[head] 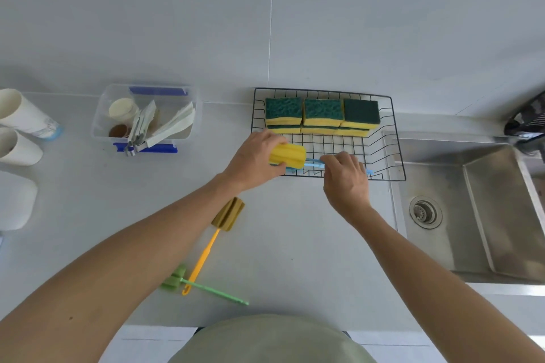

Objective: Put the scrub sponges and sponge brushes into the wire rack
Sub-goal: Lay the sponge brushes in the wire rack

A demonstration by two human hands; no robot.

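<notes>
A black wire rack stands on the counter against the wall. Several green-and-yellow scrub sponges are stacked along its back. My left hand grips the yellow foam head of a blue-handled sponge brush over the rack's front left corner. My right hand pinches that brush's blue handle above the rack's front edge. Two more sponge brushes lie on the counter near me: one with an olive head and orange handle, one green.
A steel sink with a drain sits right of the rack. A clear plastic box with blue clips holds cups and cloths at the left. White cups stand at the far left edge.
</notes>
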